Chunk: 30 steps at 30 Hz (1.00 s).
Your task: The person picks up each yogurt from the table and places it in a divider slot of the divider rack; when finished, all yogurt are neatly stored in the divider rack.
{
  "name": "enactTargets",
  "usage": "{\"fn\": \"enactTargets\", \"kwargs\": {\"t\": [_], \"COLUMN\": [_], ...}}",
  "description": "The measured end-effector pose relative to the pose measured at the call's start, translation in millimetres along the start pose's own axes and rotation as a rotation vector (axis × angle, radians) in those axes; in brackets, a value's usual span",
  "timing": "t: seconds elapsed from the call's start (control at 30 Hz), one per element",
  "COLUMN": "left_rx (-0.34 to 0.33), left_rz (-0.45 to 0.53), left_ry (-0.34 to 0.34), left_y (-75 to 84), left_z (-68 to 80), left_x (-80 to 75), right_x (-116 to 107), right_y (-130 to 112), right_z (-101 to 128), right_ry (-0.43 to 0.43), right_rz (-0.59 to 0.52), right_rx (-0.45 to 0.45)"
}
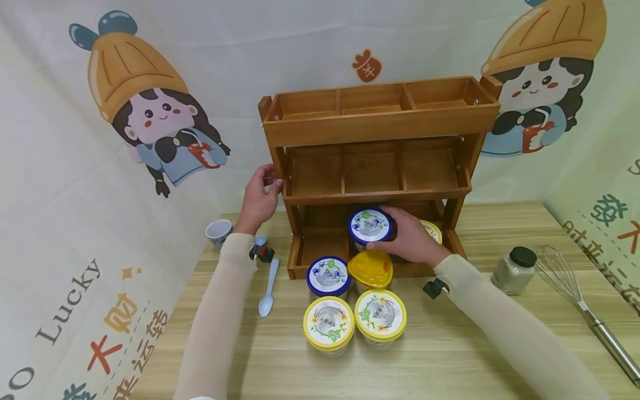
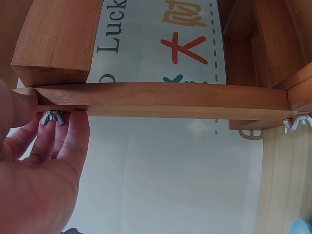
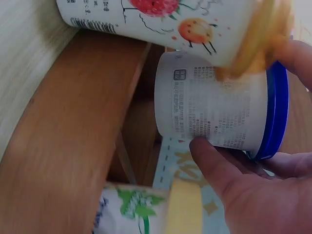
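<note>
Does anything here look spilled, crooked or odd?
I see nothing spilled or broken. Only the glossy yellow-lidded cup before the wooden shelf stands out: its lid is roughly triangular, while the held blue-lidded tub has a round one.

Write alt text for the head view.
A person's right grip holds a blue-lidded tub at the bottom shelf of a wooden rack; the left grip holds its side. Four more tubs stand in front, between spoon and whisk.

One white tub (image 3: 209, 105), blue lid (image 3: 278, 112), small print, gripped by the right hand (image 3: 273, 190). One fruit-printed tub (image 3: 151, 29), barcoded, in front, partly hiding it. One leaf-printed tub (image 3: 139, 207), yellow lid (image 3: 185, 207), at lower edge. One wooden shelf (image 3: 68, 117), left.
</note>
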<state>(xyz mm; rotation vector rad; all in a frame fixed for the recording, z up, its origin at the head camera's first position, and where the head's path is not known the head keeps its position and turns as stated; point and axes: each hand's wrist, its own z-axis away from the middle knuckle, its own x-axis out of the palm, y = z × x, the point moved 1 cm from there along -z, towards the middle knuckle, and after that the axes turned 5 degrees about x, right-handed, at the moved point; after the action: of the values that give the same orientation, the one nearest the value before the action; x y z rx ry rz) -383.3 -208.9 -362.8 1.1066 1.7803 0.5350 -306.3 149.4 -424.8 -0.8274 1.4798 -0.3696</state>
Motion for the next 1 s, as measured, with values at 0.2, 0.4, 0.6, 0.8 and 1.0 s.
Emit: {"fn": "enactTargets", "kwargs": {"t": [0.2,0.4,0.6,0.8,1.0], "left_rx": [0.005,0.013,0.01,0.003,0.004], "left_rz": [0.004,0.006,0.008,0.0,0.004], "left_ry": [0.001,0.008,0.008,0.003,0.002], "left_y": [0.3,-0.4,0.8,0.0,-1.6], "left_z": [0.3,-0.3,-1.0,-1.7,-1.1], "left_x": [0.3,0.8,0.3,0.2,0.7], "right_x": [12.7,19.1,19.5,21.8,22.4], "right_y": [0.9,1.6,-1.6,-1.3,1.3], "right_z": [-9.2,-16.3,-20.7,-23.0,-21.8], "right_ry": [-0.034,-0.062,-0.108,-0.135,-0.162], "right_rz": [0.014,0.007,-0.021,-0.042,-0.046], "right_rx": [0.002,0.045,0.107,0.131,0.125]}}
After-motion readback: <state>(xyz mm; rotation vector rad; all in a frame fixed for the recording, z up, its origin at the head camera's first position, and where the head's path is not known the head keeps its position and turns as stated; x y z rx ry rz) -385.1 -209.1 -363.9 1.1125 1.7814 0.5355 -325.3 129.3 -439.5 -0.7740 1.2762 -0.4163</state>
